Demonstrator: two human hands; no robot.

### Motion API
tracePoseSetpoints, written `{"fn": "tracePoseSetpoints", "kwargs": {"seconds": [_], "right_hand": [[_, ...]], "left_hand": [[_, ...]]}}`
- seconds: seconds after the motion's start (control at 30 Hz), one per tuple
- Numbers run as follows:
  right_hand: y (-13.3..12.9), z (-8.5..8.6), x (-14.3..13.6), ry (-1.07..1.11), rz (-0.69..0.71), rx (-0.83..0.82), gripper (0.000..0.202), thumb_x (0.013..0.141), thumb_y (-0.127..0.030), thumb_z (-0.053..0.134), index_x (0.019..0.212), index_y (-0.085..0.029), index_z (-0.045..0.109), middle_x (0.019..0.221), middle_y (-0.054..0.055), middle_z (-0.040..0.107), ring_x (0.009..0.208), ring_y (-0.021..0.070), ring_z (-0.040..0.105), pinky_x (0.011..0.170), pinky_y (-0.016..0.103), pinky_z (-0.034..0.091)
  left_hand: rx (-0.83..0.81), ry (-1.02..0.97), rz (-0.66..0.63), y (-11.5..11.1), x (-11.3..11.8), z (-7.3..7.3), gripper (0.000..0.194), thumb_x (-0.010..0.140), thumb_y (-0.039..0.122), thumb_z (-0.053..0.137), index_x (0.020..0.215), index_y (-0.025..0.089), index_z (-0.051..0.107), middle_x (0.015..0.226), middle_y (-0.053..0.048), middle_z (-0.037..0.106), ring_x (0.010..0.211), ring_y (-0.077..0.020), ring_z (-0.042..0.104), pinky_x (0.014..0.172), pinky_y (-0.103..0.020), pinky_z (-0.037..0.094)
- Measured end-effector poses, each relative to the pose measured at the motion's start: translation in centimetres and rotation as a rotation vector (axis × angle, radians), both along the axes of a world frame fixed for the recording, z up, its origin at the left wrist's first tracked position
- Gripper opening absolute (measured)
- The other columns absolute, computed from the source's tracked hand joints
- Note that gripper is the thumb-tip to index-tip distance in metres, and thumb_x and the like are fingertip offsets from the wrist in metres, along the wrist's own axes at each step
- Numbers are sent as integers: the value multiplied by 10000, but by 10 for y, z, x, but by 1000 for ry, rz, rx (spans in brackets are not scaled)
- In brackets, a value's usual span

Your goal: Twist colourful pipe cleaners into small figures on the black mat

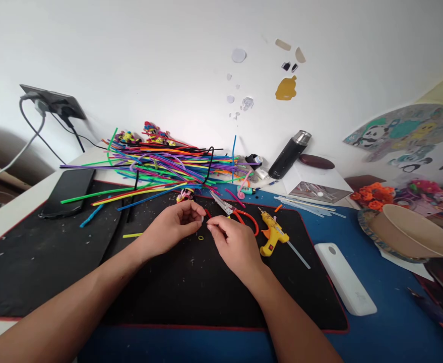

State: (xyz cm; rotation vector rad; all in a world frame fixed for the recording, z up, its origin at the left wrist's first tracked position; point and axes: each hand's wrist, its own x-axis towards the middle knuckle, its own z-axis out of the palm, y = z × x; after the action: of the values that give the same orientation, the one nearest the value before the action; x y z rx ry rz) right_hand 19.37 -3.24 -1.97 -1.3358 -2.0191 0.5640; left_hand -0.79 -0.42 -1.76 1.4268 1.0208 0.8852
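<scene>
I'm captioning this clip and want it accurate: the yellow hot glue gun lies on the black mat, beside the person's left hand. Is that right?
Not quite: the head view shows the yellow hot glue gun on the black mat, beside the person's right hand.

bare left forearm [92,285] lower left of the frame, bare right forearm [287,305] lower right, both kinda tapering toward the wrists [141,252]

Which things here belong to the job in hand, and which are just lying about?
Likely part of the job:
Scissors, just beyond the right hand
Yellow glue gun, right of the scissors
Coloured pipe cleaners, piled behind
If the left hand holds anything, it's too small to tell.

Probably just lying about:
Black phone
Black flask
White oblong device
Beige bowl
</scene>
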Motion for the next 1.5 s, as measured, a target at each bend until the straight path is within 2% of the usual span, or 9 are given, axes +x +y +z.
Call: {"fn": "tracePoseSetpoints", "kwargs": {"seconds": [0.17, 0.27, 0.4, 0.53, 0.73, 0.93, 1.17, 1.33, 1.5], "right_hand": [[0, 1, 0, 27, 6, 8, 172, 1010, -200, 599, 1025, -261, 759, 966, 14, 816, 795, 188, 739, 727, 281, 474], [-1, 0, 0, 28, -3, -1, 168, 1006, -211, 602, 1011, -260, 762, 884, 13, 799, 742, 185, 721, 692, 275, 456], [-2, -1, -1, 34, -30, -11, 155, 991, -226, 606, 1005, -252, 758, 787, 4, 758, 673, 173, 683, 645, 270, 432], [-2, -1, -1, 17, -42, -15, 144, 985, -234, 609, 978, -234, 753, 719, -4, 711, 623, 163, 638, 613, 270, 404], [-2, -2, -2, 6, -48, 0, 135, 979, -233, 624, 996, -230, 758, 709, -11, 689, 626, 158, 625, 620, 265, 401], [-2, -2, -1, 44, -30, -4, 148, 991, -249, 619, 1029, -239, 762, 729, -9, 695, 647, 161, 626, 648, 266, 416], [4, 2, 4, 144, -7, -166, 143, 989, -288, 639, 942, -238, 765, 637, -40, 577, 581, 137, 518, 578, 262, 360], [6, 5, 7, 195, 40, -266, 143, 983, -311, 657, 951, -236, 774, 669, -36, 607, 607, 136, 522, 582, 258, 366], [5, 9, 6, 157, 88, -303, 136, 977, -295, 671, 919, -240, 780, 725, -32, 682, 609, 129, 527, 583, 261, 357]], "left_hand": [[-31, -4, -23, 1, -2, -1, 263, 828, 376, 769, 1002, 191, 701, 913, -31, 689, 771, -175, 627, 709, -305, 509], [16, -7, -39, 0, -2, -2, 229, 861, 369, 756, 997, 194, 700, 962, -43, 708, 843, -194, 662, 767, -322, 535], [139, 72, -88, -4, -2, -2, 144, 896, 294, 725, 1013, 212, 708, 987, -42, 729, 905, -208, 682, 830, -332, 542], [343, 257, -47, -6, -2, 0, 117, 910, 197, 655, 1002, 234, 717, 994, -23, 746, 899, -196, 688, 819, -302, 536], [497, 367, 3, -7, -1, 2, 103, 950, 240, 615, 998, 227, 705, 983, -15, 768, 896, -184, 718, 802, -271, 537], [442, 352, 9, -6, -1, 0, 126, 950, 252, 608, 1006, 219, 716, 985, -18, 778, 894, -184, 718, 791, -271, 536], [285, 252, -65, -2, -5, 2, 129, 938, 269, 644, 1017, 216, 731, 999, -22, 762, 914, -190, 695, 822, -285, 526], [137, 143, -183, 0, -11, 6, 149, 929, 330, 683, 981, 193, 712, 921, -20, 721, 834, -177, 653, 762, -281, 506], [112, 207, -268, 1, -16, 13, 145, 939, 321, 673, 968, 186, 716, 891, -16, 709, 807, -168, 615, 727, -271, 469]]}}
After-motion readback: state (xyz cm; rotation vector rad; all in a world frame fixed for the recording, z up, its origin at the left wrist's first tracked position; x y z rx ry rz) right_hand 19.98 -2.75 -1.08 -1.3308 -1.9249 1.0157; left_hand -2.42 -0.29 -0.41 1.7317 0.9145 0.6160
